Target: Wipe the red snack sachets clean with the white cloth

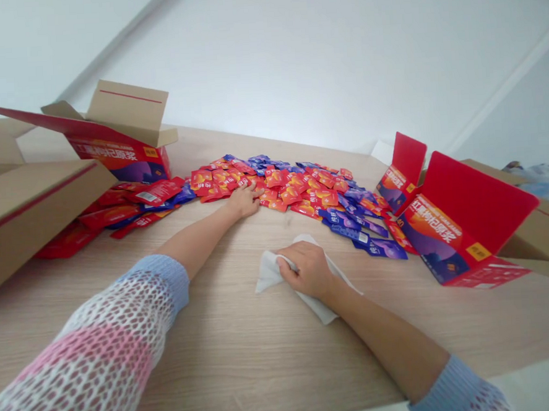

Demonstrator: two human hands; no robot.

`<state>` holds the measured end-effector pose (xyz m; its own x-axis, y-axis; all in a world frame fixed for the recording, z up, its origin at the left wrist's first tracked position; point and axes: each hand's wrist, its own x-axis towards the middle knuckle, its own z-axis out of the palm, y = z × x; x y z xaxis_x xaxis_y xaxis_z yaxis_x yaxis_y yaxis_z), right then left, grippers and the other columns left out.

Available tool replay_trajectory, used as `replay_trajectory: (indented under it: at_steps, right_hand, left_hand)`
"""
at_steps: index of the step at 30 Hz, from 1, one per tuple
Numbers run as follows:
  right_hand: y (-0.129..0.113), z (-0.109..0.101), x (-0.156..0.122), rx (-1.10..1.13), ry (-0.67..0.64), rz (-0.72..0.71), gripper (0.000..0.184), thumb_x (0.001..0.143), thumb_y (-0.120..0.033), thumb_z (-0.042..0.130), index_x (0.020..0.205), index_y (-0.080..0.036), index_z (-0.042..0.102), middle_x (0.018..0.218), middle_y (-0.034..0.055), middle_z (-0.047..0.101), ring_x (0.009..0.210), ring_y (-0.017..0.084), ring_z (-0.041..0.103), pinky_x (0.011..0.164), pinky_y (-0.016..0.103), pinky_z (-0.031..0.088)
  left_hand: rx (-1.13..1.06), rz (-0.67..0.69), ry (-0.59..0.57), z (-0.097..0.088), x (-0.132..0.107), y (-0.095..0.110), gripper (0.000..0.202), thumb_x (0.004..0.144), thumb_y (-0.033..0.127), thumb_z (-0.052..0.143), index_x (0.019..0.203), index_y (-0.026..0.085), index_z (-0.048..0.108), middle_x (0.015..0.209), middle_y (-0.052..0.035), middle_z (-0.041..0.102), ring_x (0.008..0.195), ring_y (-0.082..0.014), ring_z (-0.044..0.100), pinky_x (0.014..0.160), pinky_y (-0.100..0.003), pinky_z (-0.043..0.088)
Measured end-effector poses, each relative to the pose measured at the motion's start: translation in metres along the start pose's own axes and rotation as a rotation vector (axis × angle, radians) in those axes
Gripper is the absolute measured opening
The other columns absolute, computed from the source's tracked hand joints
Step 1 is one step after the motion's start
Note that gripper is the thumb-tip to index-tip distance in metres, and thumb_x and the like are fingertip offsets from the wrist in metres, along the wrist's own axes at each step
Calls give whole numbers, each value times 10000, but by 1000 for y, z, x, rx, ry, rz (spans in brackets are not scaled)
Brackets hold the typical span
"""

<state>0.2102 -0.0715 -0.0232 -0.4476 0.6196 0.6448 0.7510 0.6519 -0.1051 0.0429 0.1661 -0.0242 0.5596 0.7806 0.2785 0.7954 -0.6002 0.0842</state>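
My left hand (245,200) reaches to the near edge of a broad pile of red sachets (289,189). Its fingers are stretched out and rest against the packets, gripping none. Mixed into the pile are blue-purple sachets (384,248), mostly at the back and on the right. A white wipe (270,273) lies bunched under my right hand (309,268), which is closed on it and presses it to the wooden table (227,351). Part of the wipe spreads out flat below the palm and wrist.
Open red cartons (122,156) stand at the left, with a brown cardboard flap (37,207) jutting in nearer to me. More red sachets (112,215) lie beside them. On the right are more open red boxes (448,238). A white wall (316,60) rises behind the table.
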Motion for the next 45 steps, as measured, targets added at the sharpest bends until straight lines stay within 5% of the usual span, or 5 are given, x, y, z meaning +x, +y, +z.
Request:
replay_trajectory:
  at_steps: [11, 18, 22, 33, 45]
  right_hand:
    - [20, -1, -1, -35, 176, 145, 245, 920, -281, 477, 898, -177, 698, 832, 86, 732, 756, 203, 656, 724, 320, 457]
    - [26, -2, -4, -126, 185, 180, 272, 923, -308, 461, 877, -182, 697, 788, 89, 715, 734, 212, 633, 704, 327, 432]
    - [29, -4, -4, -163, 231, 186, 269, 925, -306, 458, 858, -188, 690, 767, 79, 712, 714, 205, 628, 686, 315, 428]
    - [30, -2, -1, -152, 157, 316, 247, 910, -342, 483, 935, -202, 685, 826, 68, 724, 731, 212, 642, 676, 312, 425]
    - [11, -13, 8, 195, 475, 554, 236, 883, -413, 552, 757, -213, 553, 695, 6, 597, 649, 160, 561, 637, 300, 462]
  left_hand:
    - [-89, 419, -289, -56, -60, -29, 494, 828, 130, 447, 1262, 275, 634, 1346, 4, 592, 1268, -150, 502, 1070, -258, 312]
    - [-117, -212, 111, -70, -111, 35, 490, 966, 330, 307, 1377, 149, 502, 1313, -96, 606, 1169, -245, 578, 954, -336, 425]
    - [-28, -355, 92, -65, -138, 74, 621, 924, 576, 352, 1330, 134, 513, 1059, -151, 698, 996, -336, 642, 832, -423, 455]
    - [-57, -338, -62, -59, -146, 66, 1162, 661, 721, 661, 1488, 54, 192, 1285, -254, 555, 1156, -402, 521, 866, -432, 430]
    - [-262, 45, -155, -63, -177, 81, 789, 624, 806, 612, 1254, 333, 604, 1294, -73, 569, 1138, -367, 448, 909, -489, 329]
